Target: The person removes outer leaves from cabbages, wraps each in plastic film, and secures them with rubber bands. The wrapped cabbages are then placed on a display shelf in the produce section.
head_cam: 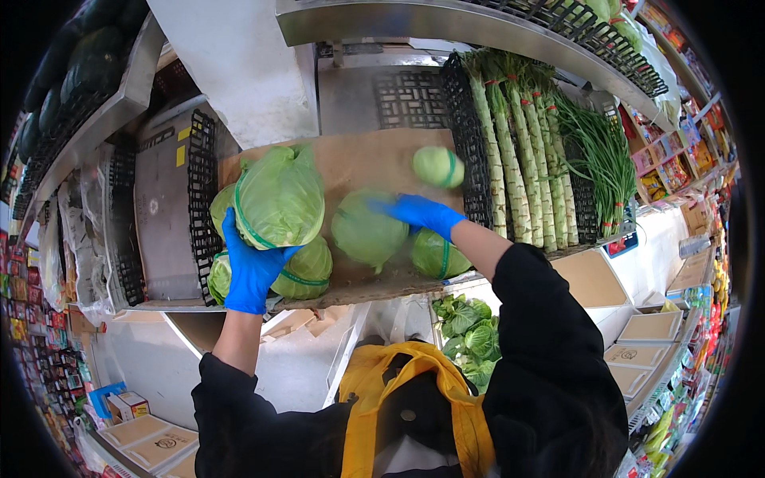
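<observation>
My left hand (pixel 251 272), in a blue glove, holds a large green cabbage (pixel 280 197) with a green band round it, above other cabbages at the left of a brown cardboard-lined shelf (pixel 352 155). Blurred by motion, my right hand (pixel 421 214), also gloved in blue, is at the right side of a round cabbage (pixel 367 230); whether it grips that cabbage I cannot tell. Near my right wrist lies a banded cabbage (pixel 441 254), with a smaller banded one (pixel 438 167) behind it. Under my left hand's cabbage sits another banded cabbage (pixel 302 269).
Right of the cabbages stand a black plastic crate wall (pixel 467 143), bundled thick green stalks (pixel 526 161) and long thin greens (pixel 603 161). A grey crate (pixel 167 221) is at left. Metal shelf edges (pixel 418 21) overhang the back. Leafy heads (pixel 472 334) lie low, below the shelf's front edge.
</observation>
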A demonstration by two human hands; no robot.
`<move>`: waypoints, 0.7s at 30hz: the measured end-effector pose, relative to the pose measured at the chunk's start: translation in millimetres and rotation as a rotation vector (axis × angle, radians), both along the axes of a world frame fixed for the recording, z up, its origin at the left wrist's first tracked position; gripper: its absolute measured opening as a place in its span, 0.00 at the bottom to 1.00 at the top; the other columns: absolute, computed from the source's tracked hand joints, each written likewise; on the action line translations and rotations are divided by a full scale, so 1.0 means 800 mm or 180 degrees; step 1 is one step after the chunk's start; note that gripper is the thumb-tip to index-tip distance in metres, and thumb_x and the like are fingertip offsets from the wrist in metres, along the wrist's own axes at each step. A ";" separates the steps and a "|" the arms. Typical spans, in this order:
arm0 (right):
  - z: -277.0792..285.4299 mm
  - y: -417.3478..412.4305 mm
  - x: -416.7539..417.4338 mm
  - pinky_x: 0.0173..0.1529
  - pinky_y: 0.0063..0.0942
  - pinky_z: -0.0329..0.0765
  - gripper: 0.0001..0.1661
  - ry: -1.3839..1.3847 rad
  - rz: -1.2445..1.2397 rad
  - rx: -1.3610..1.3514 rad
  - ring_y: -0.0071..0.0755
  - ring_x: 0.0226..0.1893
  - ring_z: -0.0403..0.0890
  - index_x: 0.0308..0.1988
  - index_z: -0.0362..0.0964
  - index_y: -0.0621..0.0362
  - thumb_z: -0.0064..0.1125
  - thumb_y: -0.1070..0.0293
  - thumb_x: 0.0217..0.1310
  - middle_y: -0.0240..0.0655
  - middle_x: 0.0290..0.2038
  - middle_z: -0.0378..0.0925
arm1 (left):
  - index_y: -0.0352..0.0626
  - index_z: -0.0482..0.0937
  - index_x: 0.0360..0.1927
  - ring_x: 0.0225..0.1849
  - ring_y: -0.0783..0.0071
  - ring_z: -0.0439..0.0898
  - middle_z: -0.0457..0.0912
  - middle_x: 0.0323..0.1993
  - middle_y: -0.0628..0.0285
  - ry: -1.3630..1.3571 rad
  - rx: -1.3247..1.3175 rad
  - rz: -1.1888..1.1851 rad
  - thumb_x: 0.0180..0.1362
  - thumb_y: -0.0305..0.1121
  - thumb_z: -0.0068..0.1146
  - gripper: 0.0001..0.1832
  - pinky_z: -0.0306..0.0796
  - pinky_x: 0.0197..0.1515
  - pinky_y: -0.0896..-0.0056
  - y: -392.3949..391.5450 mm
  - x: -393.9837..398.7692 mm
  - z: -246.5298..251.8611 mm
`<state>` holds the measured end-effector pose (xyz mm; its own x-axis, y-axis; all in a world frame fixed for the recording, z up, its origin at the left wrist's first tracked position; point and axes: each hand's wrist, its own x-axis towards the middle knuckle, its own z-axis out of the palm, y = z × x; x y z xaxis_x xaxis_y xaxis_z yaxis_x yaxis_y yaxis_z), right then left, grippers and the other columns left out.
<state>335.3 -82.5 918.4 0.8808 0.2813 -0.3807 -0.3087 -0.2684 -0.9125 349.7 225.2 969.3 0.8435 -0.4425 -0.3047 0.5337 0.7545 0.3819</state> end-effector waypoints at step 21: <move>-0.045 -0.117 -0.006 0.60 0.38 0.70 0.50 -0.1515 -0.2302 -0.0775 0.46 0.57 0.71 0.63 0.58 0.56 0.75 0.56 0.43 0.48 0.56 0.69 | 0.50 0.65 0.64 0.58 0.56 0.73 0.72 0.60 0.56 -0.0387 0.1317 -0.0892 0.53 0.57 0.58 0.38 0.69 0.56 0.42 -0.090 0.082 -0.035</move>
<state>330.2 -175.9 882.4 0.8912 -0.4440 0.0933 -0.0810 -0.3580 -0.9302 415.3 153.5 941.6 0.7500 -0.5198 -0.4092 0.6270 0.3613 0.6902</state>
